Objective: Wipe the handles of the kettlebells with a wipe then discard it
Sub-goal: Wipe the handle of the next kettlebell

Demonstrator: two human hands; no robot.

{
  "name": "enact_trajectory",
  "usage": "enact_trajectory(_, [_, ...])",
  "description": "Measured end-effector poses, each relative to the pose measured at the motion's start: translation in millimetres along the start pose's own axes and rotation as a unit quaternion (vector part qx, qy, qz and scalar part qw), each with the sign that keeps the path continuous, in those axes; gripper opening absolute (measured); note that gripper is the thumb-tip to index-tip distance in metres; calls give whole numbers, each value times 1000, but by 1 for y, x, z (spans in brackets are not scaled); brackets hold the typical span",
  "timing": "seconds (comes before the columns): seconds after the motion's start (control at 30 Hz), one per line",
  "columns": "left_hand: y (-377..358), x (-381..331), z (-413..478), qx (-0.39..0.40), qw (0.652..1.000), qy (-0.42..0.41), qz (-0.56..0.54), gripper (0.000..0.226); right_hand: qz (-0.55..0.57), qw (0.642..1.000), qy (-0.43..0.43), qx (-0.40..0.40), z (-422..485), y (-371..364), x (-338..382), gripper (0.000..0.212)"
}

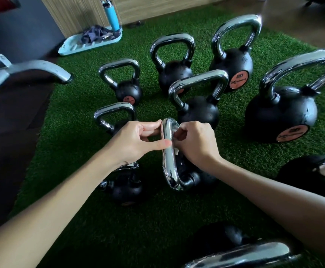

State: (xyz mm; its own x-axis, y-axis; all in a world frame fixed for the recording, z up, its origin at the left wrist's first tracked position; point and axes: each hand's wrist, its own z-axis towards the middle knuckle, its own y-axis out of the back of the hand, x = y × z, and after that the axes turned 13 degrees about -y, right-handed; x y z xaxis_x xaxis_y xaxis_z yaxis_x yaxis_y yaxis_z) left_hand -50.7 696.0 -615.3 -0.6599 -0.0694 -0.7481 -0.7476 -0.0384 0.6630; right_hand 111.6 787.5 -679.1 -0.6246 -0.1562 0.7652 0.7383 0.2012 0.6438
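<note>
Several black kettlebells with chrome handles stand on green artificial turf (177, 215). One kettlebell sits right below me, its chrome handle (168, 157) running away from me. My left hand (138, 140) pinches the far end of that handle between thumb and fingers. My right hand (194, 142) curls against the handle's right side, with a small pale scrap of wipe (177, 150) showing under its fingers. Most of the wipe is hidden by the hand.
A pale blue tray (68, 48) with dark cloths and a blue water bottle (111, 15) lies at the back left by a wooden wall. A grey metal machine arm (32, 69) juts in from the left. Large kettlebells (281, 113) crowd the right side.
</note>
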Motion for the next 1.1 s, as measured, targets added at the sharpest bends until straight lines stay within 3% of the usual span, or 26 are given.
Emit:
enact_trajectory(0.23, [-4, -7, 6, 8, 1000, -5, 12, 87, 55, 998, 28, -19, 9, 11, 0, 9])
enact_trajectory(0.6, [-6, -25, 15, 26, 998, 22, 47, 96, 105, 994, -38, -13, 10, 37, -19, 12])
enact_trajectory(0.7, [-9, -41, 28, 32, 997, 45, 47, 81, 151, 983, -88, -60, 9, 58, -31, 11])
enact_trajectory(0.87, [-37, -84, 57, 22, 995, 51, 80, 75, 196, 962, -132, -136, 7, 85, -40, 12])
enact_trajectory(0.97, [-58, -103, 69, -8, 986, 43, 158, 46, 204, 954, -146, -163, 6, 98, -42, 12])
enact_trajectory(1.0, [-62, -107, 67, -9, 982, 44, 184, 46, 208, 952, -150, -167, 6, 101, -42, 12])
enact_trajectory(1.1, [-67, -109, 49, 20, 967, 61, 246, 75, 219, 949, -157, -164, 8, 110, -40, 13])
